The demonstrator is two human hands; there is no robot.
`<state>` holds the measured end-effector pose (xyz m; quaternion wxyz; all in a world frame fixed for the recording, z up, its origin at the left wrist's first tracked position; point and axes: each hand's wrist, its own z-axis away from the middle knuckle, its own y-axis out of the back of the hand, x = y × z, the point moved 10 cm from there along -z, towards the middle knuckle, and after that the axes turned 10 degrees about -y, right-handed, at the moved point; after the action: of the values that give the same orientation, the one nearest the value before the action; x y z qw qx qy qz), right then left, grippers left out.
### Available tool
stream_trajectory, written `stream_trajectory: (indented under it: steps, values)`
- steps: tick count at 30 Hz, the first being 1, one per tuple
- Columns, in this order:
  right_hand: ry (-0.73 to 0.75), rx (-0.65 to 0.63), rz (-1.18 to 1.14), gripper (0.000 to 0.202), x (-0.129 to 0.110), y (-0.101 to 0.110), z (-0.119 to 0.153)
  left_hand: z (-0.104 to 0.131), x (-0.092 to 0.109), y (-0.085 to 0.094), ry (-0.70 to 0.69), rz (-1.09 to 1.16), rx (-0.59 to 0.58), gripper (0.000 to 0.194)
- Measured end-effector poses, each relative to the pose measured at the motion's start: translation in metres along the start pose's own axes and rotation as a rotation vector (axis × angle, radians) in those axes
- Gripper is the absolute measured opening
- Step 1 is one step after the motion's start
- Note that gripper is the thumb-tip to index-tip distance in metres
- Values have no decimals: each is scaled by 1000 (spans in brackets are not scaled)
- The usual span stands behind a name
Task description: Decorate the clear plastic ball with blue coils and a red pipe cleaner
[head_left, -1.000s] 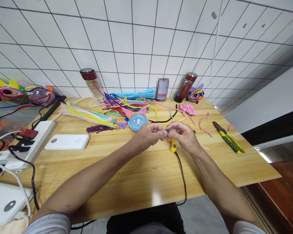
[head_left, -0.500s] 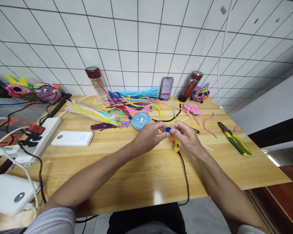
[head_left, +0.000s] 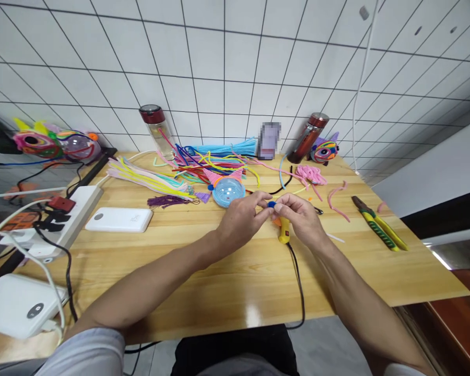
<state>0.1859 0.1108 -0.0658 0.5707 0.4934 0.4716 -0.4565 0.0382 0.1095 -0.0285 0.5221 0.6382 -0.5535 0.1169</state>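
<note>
White tiles (head_left: 203, 94) back your worktop (head_left: 188, 292). Your left hand (head_left: 243, 218) and right hand (head_left: 301, 218) pinch a blue piece (head_left: 271, 204) between them, apparently not yet attached; near it, the bowl (head_left: 219, 197) already wears pink ears (head_left: 214, 177) and a blue ball (head_left: 210, 187).

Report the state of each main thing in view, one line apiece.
Left hand: fingers at the blue piece
Right hand: pinching the blue piece
Pliers: lying flat
Yellow-handled tool: lying down, corded
Clear bottle: upright, lid on
Red flask: upright, lid on
Power strip: plugs inserted
White power bank: lying flat
</note>
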Motion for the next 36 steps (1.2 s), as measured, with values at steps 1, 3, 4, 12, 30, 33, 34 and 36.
stream_trajectory:
  steps: [1,3,4,12,30,33,34,36]
  values:
    - [-1,9,-14,35,2,1,0,1,0,0,-6,-19,13,21]
    - [-1,23,-45,33,6,1,-1,2,1,-1,-21,-51,20,16]
    - [-1,30,-57,31,9,2,-1,2,2,-2,-31,-60,18,13]
    - [11,98,-77,25,12,1,0,3,0,-4,-33,11,6,15]
    - [32,163,-111,21,12,-3,4,11,3,-5,-326,-7,199,21]
    - [31,168,-85,20,13,-3,4,13,-1,-8,-356,-2,214,24]
    - [29,169,-75,20,14,-3,4,13,-2,-9,-352,1,212,24]
    - [26,177,-60,20,13,-3,5,12,-3,-9,-329,17,201,24]
